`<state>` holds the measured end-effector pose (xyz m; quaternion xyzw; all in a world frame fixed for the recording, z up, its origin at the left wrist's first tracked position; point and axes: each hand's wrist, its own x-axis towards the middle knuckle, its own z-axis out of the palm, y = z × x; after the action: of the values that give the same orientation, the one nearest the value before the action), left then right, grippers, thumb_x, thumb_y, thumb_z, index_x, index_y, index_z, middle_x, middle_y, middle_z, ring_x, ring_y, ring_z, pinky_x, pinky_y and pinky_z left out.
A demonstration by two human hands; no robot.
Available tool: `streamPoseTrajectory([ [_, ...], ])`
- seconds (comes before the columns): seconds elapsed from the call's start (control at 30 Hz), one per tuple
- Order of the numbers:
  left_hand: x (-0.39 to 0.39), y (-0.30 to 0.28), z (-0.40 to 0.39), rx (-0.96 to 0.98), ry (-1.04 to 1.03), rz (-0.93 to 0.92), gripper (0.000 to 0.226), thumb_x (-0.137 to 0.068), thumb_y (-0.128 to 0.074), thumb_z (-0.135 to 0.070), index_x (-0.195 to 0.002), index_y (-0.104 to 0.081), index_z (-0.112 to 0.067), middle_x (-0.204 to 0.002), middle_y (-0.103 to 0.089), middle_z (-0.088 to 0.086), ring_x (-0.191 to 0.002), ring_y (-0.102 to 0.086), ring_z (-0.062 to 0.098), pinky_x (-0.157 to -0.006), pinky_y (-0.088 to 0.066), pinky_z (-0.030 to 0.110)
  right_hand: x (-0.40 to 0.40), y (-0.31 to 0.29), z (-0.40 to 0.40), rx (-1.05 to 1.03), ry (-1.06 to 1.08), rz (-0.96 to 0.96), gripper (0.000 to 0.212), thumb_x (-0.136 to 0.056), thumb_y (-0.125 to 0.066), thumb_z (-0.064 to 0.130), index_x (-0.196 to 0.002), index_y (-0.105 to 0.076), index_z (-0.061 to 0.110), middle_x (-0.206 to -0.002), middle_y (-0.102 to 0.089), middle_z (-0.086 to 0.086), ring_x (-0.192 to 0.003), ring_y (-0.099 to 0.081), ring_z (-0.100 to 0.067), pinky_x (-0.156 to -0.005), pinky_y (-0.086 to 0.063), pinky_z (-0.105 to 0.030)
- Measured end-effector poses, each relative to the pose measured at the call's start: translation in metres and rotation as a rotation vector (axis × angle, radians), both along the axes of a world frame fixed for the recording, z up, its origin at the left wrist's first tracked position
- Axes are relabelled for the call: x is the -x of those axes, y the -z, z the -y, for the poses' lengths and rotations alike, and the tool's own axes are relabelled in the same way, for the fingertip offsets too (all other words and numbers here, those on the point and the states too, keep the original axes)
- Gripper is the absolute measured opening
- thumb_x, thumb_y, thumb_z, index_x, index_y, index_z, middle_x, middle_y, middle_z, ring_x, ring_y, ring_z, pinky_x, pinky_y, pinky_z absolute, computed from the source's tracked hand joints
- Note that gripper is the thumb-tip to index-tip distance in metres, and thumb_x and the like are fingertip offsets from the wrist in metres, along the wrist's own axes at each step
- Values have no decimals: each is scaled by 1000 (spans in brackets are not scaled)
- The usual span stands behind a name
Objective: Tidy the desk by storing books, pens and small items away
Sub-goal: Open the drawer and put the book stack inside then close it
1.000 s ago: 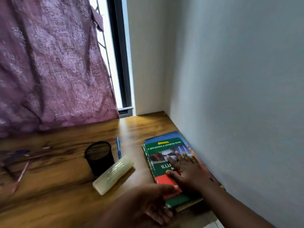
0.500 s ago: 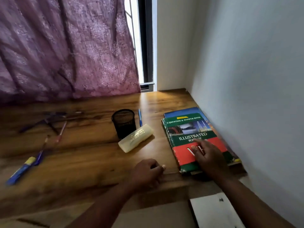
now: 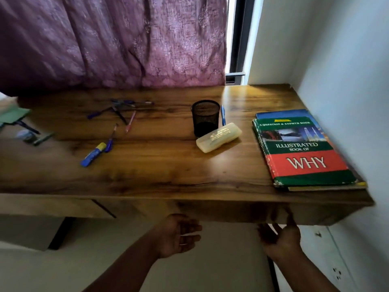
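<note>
Both our hands have dropped off the desk (image 3: 160,165) since a moment ago — left hand (image 3: 179,234) and right hand (image 3: 280,239) hang below its front edge, palms loosely open, gripping nothing. Books (image 3: 303,150) lie stacked by the right wall. Mesh pen cup (image 3: 205,116) stands mid-desk, yellow case (image 3: 219,137) touching it — loose pens (image 3: 120,114) scattered left.

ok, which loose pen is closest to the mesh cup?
The blue pen lying just right of the black mesh cup, almost against it and behind the yellowish case. The other pens are scattered well off to the cup's left.
</note>
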<state>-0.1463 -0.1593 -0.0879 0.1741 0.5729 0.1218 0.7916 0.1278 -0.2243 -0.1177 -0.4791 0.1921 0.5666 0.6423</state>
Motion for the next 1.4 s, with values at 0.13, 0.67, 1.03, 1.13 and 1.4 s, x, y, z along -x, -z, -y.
streamPoseTrajectory([
  [0.13, 14, 47, -7, 0, -500, 36, 17, -78, -57, -11, -94, -53, -5, -103, -54, 18, -85, -56, 34, -71, -50, 38, 10, 12, -7, -20, 52, -73, 59, -59, -67, 67, -99, -63, 23, -123, -58, -4, -112, -54, -26, -89, -44, -36],
  [0.67, 23, 65, 18, -115, -745, 89, 17, -73, -39, 4, -68, -46, -10, -81, -58, 13, -58, -49, 16, -47, -43, 19, 30, 29, 36, -164, 95, -14, 129, -10, -76, 67, -128, -55, 20, -131, -57, -5, -119, -54, -22, -99, -43, -36],
  [1.03, 33, -57, 163, -1173, 497, -446, 28, -90, -53, -44, -111, -60, -27, -111, -65, -5, -101, -59, 9, -87, -47, 26, 38, -60, 170, 192, -577, 1896, 55, -80, -57, 43, -125, -50, 13, -127, -53, -15, -118, -49, -37, -96, -41, -52],
  [1.13, 30, -55, 151, -1810, 886, -898, 57, -86, -43, -54, -134, -47, -24, -134, -55, -4, -128, -47, 16, -105, -36, 34, 29, -60, 165, 241, -891, 2333, 57, -83, -42, 56, -124, -56, 20, -131, -54, -11, -124, -47, -34, -104, -29, -46],
  [1.4, 26, -46, 167, -1652, 1232, -871, 62, -93, -28, -53, -146, -32, -19, -140, -50, 3, -117, -54, 24, -92, -46, 35, 43, -55, 205, 144, -998, 2493, 52, -76, -41, 56, -109, -61, 21, -97, -68, -1, -89, -67, -25, -96, -39, -39],
])
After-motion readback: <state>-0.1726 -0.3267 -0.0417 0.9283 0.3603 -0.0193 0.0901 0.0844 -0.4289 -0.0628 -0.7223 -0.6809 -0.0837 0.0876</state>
